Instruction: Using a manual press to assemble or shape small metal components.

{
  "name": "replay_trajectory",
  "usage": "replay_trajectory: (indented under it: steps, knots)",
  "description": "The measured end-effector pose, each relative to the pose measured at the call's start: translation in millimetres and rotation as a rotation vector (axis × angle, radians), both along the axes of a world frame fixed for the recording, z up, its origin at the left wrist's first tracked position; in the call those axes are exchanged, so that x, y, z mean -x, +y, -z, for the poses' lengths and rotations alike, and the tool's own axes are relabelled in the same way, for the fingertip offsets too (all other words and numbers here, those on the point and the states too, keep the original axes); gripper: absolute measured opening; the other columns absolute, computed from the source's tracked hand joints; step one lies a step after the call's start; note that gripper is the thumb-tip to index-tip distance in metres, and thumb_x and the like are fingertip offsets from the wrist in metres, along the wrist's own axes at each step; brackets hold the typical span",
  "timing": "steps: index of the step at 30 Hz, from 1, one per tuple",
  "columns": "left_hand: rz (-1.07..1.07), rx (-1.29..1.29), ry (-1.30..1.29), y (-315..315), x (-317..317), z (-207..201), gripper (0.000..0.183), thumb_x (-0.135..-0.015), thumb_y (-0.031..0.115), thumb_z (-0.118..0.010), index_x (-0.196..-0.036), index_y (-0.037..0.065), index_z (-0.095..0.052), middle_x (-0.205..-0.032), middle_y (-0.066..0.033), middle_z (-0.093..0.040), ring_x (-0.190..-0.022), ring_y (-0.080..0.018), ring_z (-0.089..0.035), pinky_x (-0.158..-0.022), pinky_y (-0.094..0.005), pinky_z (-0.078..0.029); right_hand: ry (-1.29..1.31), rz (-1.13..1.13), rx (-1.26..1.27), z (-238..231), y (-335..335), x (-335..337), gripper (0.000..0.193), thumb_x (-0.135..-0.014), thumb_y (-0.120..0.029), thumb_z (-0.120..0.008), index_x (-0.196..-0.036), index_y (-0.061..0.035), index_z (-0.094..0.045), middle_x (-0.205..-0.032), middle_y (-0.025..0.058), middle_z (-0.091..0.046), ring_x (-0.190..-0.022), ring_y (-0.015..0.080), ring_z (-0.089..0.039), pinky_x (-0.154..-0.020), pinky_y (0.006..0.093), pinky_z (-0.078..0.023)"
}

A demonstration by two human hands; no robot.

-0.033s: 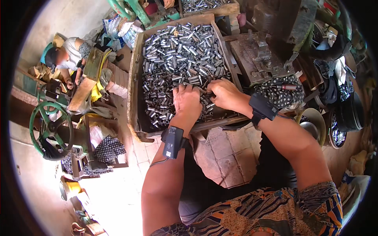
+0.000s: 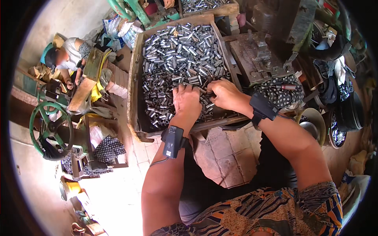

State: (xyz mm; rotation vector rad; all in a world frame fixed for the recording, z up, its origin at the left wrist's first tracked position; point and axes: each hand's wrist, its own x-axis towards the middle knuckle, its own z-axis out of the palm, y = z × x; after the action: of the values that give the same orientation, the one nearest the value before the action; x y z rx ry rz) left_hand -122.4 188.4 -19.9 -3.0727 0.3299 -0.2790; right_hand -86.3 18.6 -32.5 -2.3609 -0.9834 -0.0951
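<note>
A wooden box [image 2: 133, 84] in front of me holds a large heap of short, shiny metal tubes [image 2: 185, 51]. My left hand [image 2: 186, 101] is at the near part of the heap, its fingers curled down among the tubes. Whatever lies under those fingertips is hidden. Just to its right, my right hand [image 2: 226, 93] is closed with bent fingers, thumb side toward the left hand. Dark tubes lie right at its fingertips, but I cannot make out which piece it grips. Both wrists wear black strapped devices.
A heavy metal machine [image 2: 260, 59] stands right of the box, with a screwdriver-like red-handled tool [image 2: 288, 87] on polka-dot cloth [image 2: 275, 94]. A green handwheel [image 2: 51, 126] is at left. Behind it a person [image 2: 71, 55] works. Another tube-filled box [image 2: 232, 8] is at the back.
</note>
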Motion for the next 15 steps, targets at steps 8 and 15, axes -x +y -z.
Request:
replay_trajectory:
  steps: [8,15]
  knots:
    - [0.0,-0.029,0.059,-9.6,-1.6,-4.7,0.032,-0.064,0.016,-0.069,-0.095,0.008,-0.065,-0.101,-0.0127,-0.062,-0.106,-0.0295,-0.052,-0.091,-0.0404,-0.036,0.271,0.056,-0.345,3.3,-16.6,9.4,0.027,-0.073,-0.006,-0.072,-0.096,0.0029,-0.061,-0.083,0.0144,-0.064,-0.075,0.0236,-0.061,-0.068,0.0345,-0.049]
    - [-0.038,-0.001,0.084,-10.6,-3.4,-8.3,0.027,-0.064,0.018,-0.069,-0.09,0.008,-0.068,-0.102,-0.0133,-0.062,-0.104,-0.0273,-0.054,-0.09,-0.0383,-0.037,0.531,0.068,-0.495,-6.9,-23.9,17.4,0.031,-0.078,-0.006,-0.071,-0.105,0.0042,-0.058,-0.073,0.0034,-0.058,-0.066,0.0089,-0.053,-0.062,0.024,-0.046]
